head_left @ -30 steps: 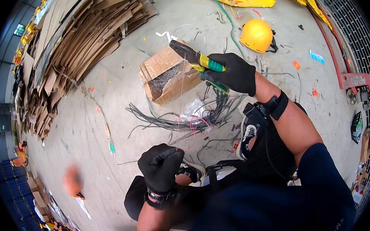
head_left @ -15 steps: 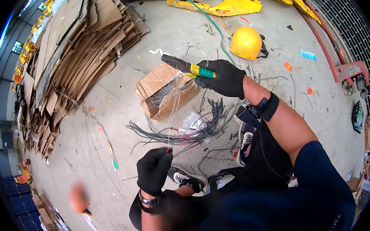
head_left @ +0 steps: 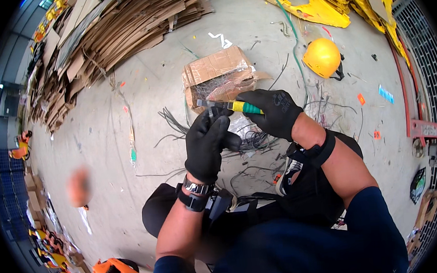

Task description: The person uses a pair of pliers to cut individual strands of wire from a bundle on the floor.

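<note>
Wire, thin and dark (head_left: 212,112), was the thing in hand, and it sat in the upper middle of the frame, pinched at the fingertips of your left hand (head_left: 208,146) in its black work glove. Your right hand (head_left: 273,113), also gloved in black, was clenched round the green-and-yellow handle of a cutting or stripping tool (head_left: 229,106), whose dark metal tip pointed left and met the wire just above your left fingertips. You had tool and wire together, so the working of this piece looked under way rather than finished; whether the tip had bitten into the sheath I could not tell, as it was too small to read.

Much appeared left to do, judging by the loose tangle of dark cable offcuts (head_left: 251,140) spread on the grey concrete floor (head_left: 128,143) just below and right of your hands. Beyond your hands, a torn brown cardboard box (head_left: 218,75) lay with more strands spilling from it. A yellow hard hat (head_left: 322,57) rested to the upper right, well apart, and a flattened cardboard stack (head_left: 119,26) filled the upper left.
</note>
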`<state>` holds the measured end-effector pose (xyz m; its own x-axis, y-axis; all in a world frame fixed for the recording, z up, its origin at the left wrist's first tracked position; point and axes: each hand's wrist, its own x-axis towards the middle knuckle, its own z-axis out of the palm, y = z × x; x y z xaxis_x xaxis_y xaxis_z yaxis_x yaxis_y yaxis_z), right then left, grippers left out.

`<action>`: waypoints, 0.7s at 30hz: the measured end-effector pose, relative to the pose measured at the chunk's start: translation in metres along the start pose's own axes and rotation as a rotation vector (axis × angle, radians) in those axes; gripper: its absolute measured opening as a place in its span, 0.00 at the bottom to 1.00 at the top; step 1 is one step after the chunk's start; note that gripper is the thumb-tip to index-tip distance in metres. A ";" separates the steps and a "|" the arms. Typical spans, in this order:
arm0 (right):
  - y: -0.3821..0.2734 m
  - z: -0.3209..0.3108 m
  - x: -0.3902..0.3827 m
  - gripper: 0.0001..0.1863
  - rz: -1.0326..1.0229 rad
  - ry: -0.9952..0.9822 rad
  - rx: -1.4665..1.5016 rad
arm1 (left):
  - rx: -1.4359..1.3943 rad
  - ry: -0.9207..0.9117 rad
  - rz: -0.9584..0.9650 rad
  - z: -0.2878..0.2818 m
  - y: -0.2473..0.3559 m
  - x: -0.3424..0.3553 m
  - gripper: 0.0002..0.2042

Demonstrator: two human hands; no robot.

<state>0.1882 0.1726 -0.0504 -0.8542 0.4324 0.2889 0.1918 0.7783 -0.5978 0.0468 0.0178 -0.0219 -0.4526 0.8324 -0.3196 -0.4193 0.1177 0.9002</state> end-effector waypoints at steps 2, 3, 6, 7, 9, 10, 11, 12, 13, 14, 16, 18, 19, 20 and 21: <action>0.000 0.001 -0.002 0.17 0.024 -0.039 -0.008 | 0.002 0.038 0.005 0.002 -0.003 0.001 0.16; 0.001 0.001 -0.003 0.17 0.023 -0.055 0.001 | 0.028 0.073 0.012 0.001 -0.004 0.001 0.14; 0.001 0.000 -0.006 0.17 0.059 -0.145 0.079 | 0.109 0.128 0.055 -0.003 -0.004 -0.001 0.12; -0.002 -0.002 -0.004 0.17 0.085 -0.203 0.141 | 0.137 0.143 0.076 -0.003 -0.004 -0.002 0.12; -0.005 -0.007 -0.003 0.18 0.134 -0.302 0.257 | 0.140 0.155 0.091 -0.002 -0.003 -0.004 0.11; -0.007 -0.009 -0.001 0.19 0.155 -0.339 0.312 | 0.130 0.144 0.098 -0.006 -0.003 -0.005 0.11; -0.009 -0.010 -0.001 0.20 0.176 -0.376 0.368 | 0.120 0.133 0.105 -0.008 -0.002 -0.005 0.10; -0.009 -0.008 0.000 0.20 0.186 -0.392 0.394 | 0.105 0.137 0.112 -0.008 -0.002 -0.005 0.09; -0.008 -0.007 0.000 0.21 0.198 -0.406 0.418 | 0.097 0.141 0.104 -0.009 -0.001 -0.006 0.09; -0.009 -0.006 0.000 0.21 0.210 -0.419 0.443 | 0.091 0.144 0.097 -0.011 0.001 -0.007 0.09; -0.011 -0.006 0.001 0.21 0.228 -0.439 0.398 | 0.115 0.170 0.105 -0.011 0.002 -0.009 0.10; -0.012 -0.007 0.002 0.22 0.247 -0.458 0.367 | 0.179 0.215 0.136 -0.009 0.000 -0.012 0.12; -0.011 -0.008 0.001 0.23 0.259 -0.467 0.358 | 0.190 0.211 0.139 -0.010 0.000 -0.013 0.12; -0.011 -0.009 0.001 0.24 0.271 -0.475 0.350 | 0.201 0.207 0.141 -0.013 0.000 -0.015 0.12; -0.011 -0.008 0.001 0.24 0.280 -0.477 0.360 | 0.211 0.203 0.144 -0.015 0.000 -0.016 0.12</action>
<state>0.1894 0.1683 -0.0378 -0.9318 0.2832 -0.2271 0.3349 0.4293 -0.8388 0.0422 -0.0035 -0.0207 -0.6521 0.7261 -0.2182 -0.1766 0.1344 0.9751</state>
